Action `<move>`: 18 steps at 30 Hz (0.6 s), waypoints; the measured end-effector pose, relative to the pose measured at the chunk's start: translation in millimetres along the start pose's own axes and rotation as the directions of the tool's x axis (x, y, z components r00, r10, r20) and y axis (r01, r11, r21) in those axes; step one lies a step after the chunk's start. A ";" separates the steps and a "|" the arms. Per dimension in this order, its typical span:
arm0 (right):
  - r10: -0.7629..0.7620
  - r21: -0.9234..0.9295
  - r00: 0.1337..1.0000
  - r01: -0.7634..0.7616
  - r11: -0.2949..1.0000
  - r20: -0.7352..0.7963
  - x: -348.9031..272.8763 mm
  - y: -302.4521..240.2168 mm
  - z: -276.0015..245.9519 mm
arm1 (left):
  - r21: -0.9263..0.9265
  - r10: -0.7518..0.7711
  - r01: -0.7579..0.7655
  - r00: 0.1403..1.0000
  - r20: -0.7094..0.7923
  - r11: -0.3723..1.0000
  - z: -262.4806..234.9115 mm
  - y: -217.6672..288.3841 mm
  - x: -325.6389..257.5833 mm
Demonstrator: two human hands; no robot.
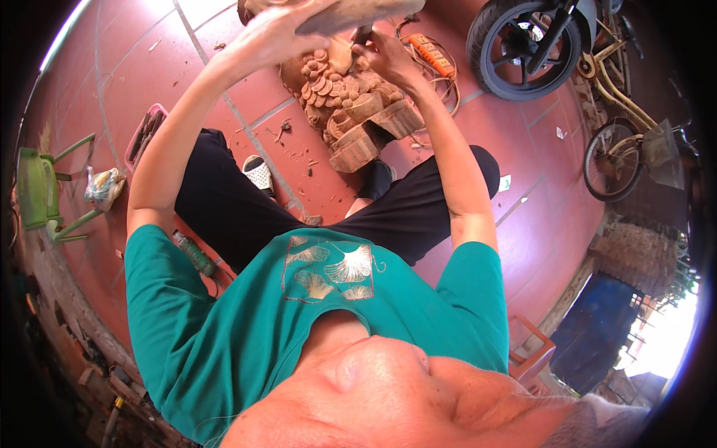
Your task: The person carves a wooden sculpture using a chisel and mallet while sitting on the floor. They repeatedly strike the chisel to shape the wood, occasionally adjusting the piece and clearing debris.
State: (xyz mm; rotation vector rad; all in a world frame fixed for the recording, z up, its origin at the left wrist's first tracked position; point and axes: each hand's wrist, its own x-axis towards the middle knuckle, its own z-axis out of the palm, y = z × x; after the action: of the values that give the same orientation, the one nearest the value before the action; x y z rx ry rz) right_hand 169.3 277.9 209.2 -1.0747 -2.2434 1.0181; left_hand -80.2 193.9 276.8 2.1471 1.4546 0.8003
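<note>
A carved wooden figure point(345, 104) with scroll-like detail stands on the red tiled floor between my knees. My left hand point(278, 33) grips a flat wooden mallet point(358, 13) raised above the carving near the top edge. My right hand point(385, 56) is closed around a thin dark chisel point(361, 35) whose tip meets the top of the carving. Both arms reach forward from my green shirt.
An orange power strip point(433, 54) with cable lies behind the carving. A motorbike wheel point(523, 48) and a bicycle point(620, 142) stand at right. A green plastic chair point(41, 190), a pink tray point(146, 134), a sandal point(260, 173) and a green power tool point(196, 254) are on the left.
</note>
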 end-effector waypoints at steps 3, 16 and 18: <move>-0.020 0.006 0.999 0.020 1.000 -0.036 -7.5 -3.4 -4.3 | -0.129 -0.075 0.082 0.996 0.056 0.988 4.7 8.6 1.6; -0.075 0.051 0.993 0.080 0.996 -0.091 -9.4 0.4 -3.2 | -0.104 0.022 -0.026 0.999 -0.038 0.994 9.9 5.0 0.3; -0.076 0.077 0.993 0.083 0.994 -0.089 -9.0 2.0 -1.2 | -0.127 -0.007 0.002 0.999 -0.041 0.992 3.3 12.3 -0.2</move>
State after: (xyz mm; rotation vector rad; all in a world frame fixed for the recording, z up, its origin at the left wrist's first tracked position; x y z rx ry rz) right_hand 176.4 272.1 207.7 -0.9687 -2.1400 1.0013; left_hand -69.6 189.2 282.0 2.0431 1.3896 0.9154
